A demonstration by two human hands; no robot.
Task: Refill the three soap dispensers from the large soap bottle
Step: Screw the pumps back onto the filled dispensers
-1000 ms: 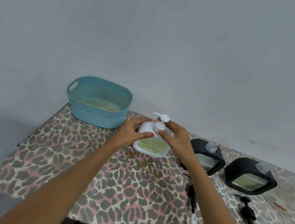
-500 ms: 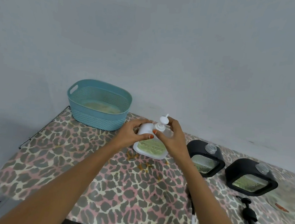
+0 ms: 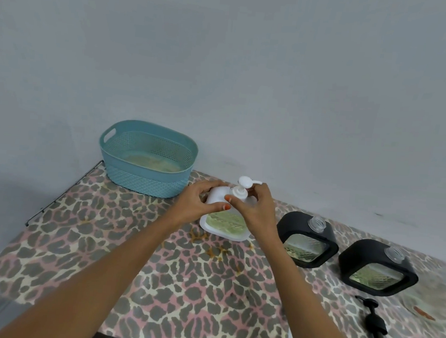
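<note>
1. Head view is showing the desk (image 3: pixel 134 268), which is wearing a smooth leopard-print cover and carrying everything.
2. An oval teal basket (image 3: pixel 141 181) of perforated plastic is standing at the back left, near the wall, with something pale inside.
3. At the right, the first black dispenser (image 3: pixel 307 236) and the second black dispenser (image 3: pixel 376 271) are standing well apart from the basket. They are rounded-square frames with ribbed clear windows. Their threaded necks are uncovered, so I am judging that these two are not finished; how full they are I cannot tell.
4. The white dispenser (image 3: pixel 224 222) is standing between the basket and the black ones. Green soap is showing through its window, so it is looking filled.
5. The left hand (image 3: pixel 195 206) is gripping its shoulder, and the fingers (image 3: pixel 264 194) of the right hand (image 3: pixel 258 214) are curling around the collar of the white pump (image 3: pixel 243 187). Whether they are tightening or loosening it, I cannot tell.
6. A black pump (image 3: pixel 375 322) is lying on the desk before the second black dispenser. The large soap bottle is not appearing.
</note>
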